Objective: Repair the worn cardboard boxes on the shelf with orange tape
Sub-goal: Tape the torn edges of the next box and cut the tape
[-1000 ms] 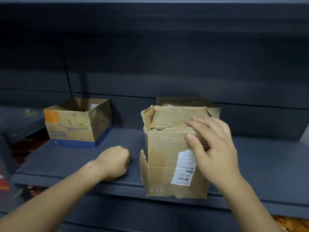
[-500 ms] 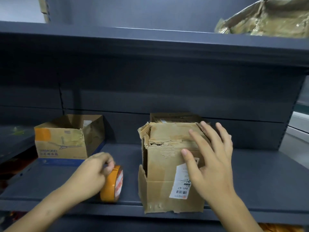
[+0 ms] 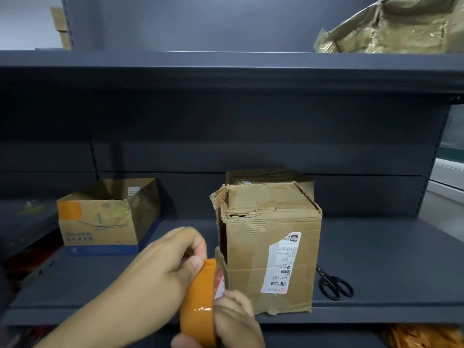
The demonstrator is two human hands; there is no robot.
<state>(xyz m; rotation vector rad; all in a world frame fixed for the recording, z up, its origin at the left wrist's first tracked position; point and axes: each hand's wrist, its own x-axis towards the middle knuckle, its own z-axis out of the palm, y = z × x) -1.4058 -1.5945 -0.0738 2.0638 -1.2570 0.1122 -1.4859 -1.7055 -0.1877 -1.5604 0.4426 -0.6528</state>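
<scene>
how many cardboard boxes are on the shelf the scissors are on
3: an open box at left, a torn box in the middle, and a third box right behind it, mostly hidden. More could be hidden behind.

Orange tape [image 3: 199, 301] — brown box [image 3: 271, 247]

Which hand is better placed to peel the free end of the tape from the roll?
Probably the right hand: its fingers sit at the edge of the orange tape roll, while the left hand grips the roll and steadies it.
</scene>
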